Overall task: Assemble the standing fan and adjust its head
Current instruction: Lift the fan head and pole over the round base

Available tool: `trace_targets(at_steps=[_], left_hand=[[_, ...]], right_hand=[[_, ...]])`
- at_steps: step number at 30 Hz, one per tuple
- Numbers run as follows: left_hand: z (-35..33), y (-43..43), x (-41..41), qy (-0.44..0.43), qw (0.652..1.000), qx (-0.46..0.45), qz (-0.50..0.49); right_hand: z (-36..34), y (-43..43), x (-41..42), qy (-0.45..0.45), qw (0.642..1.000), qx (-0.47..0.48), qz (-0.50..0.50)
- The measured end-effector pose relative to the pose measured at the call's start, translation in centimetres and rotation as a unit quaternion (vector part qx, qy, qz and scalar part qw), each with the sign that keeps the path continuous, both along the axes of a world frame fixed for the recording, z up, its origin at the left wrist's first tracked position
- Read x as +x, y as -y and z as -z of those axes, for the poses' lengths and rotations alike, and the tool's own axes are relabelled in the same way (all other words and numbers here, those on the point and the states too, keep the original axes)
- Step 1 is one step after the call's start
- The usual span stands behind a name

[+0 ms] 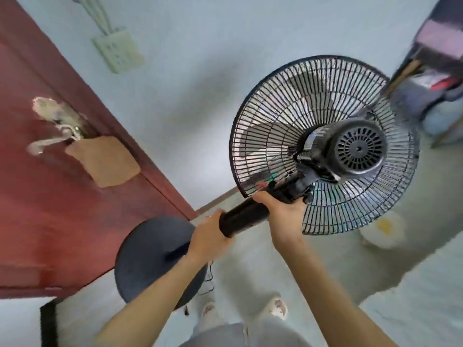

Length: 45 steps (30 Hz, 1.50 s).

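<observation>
Beside the red door [62, 209], left hand [210, 237] and right hand [283, 211] clasp the black column [244, 217]; best held straight over the base [150, 259] while seating it.

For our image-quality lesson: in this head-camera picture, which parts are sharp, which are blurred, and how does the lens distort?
Head view: the motor housing, left hand and right hand look fairly sharp; the door handle, wall socket and shelf near the edges are smeared; the door edge leans steeply, a wide-angle effect; lighting is soft, no hard shadows.
</observation>
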<state>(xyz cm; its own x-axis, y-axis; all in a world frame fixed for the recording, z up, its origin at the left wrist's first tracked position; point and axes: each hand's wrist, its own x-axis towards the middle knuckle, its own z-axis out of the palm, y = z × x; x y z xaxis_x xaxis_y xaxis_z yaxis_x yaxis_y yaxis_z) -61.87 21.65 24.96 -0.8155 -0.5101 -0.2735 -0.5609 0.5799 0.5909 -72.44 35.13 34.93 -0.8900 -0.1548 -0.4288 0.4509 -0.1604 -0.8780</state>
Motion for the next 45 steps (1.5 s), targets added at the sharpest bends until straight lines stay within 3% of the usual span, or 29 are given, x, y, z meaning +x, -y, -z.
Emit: trace_targets(at_steps=[11,22,32,38,45], left_hand=[[1.6,-9.9,-20.4,0.018,0.978,0.019,0.208],[1.2,-16.4,-41.0,-0.018,0.951,0.060,0.304],[-0.3,-22.7,-55.9,-0.018,0.943,0.068,0.325],[-3.2,-29.1,-65.0,0.005,0.945,0.059,0.321],[-5.2,-35.7,-72.7,0.006,0.937,0.065,0.345]], right_hand=[[1.5,-12.6,-17.2,0.021,0.986,0.029,0.165],[-0.3,-18.2,-33.9,-0.034,0.962,0.085,0.258],[-1.7,-25.0,-46.8,-0.083,0.959,0.074,0.262],[-4.2,-33.2,-56.4,-0.125,0.977,-0.041,0.169],[-4.8,-39.6,-64.1,-0.166,0.965,-0.027,0.203]])
